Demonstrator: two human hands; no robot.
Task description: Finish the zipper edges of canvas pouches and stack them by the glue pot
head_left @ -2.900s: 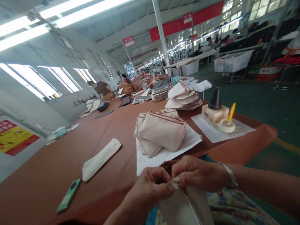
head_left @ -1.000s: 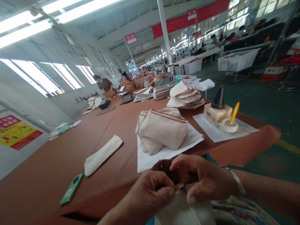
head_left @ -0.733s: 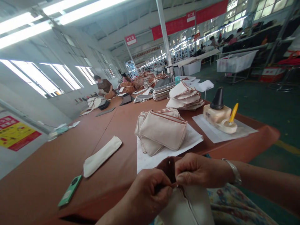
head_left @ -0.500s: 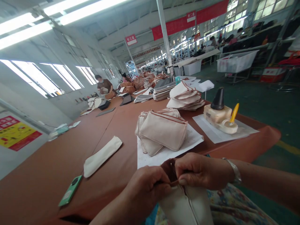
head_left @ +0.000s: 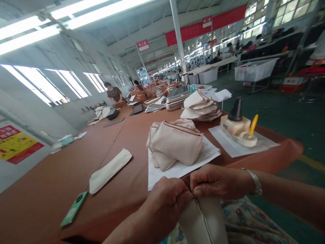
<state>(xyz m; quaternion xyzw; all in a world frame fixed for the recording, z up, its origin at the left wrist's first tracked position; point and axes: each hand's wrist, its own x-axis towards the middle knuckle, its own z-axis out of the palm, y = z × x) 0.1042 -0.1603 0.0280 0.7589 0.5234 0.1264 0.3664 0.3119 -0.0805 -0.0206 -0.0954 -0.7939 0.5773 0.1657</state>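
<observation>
Between my hands hangs a cream fabric piece (head_left: 203,220) with a brown-edged seam down its middle and brown material at its top. My left hand (head_left: 167,200) pinches its top edge from the left. Right beside it, my right hand (head_left: 218,181), with a bracelet at the wrist, grips the same edge, thumb pressed down. The two hands almost touch, and they hide most of the brown part. Just beyond them, a stack of cream pieces with brown edges (head_left: 177,140) rests on a white paper sheet (head_left: 158,178).
On the brown table (head_left: 106,139) lie a narrow cream piece (head_left: 110,171) and a green phone (head_left: 74,209). To the right stand a glue pot with a black cone (head_left: 235,110) and a yellow-handled brush (head_left: 253,125). More stacks (head_left: 200,106) and another person (head_left: 115,95) are farther back.
My left hand has moved right and slightly up, closer to my right hand. The opening at the top of the fabric piece, with its brown material, is now closed up and mostly covered.
</observation>
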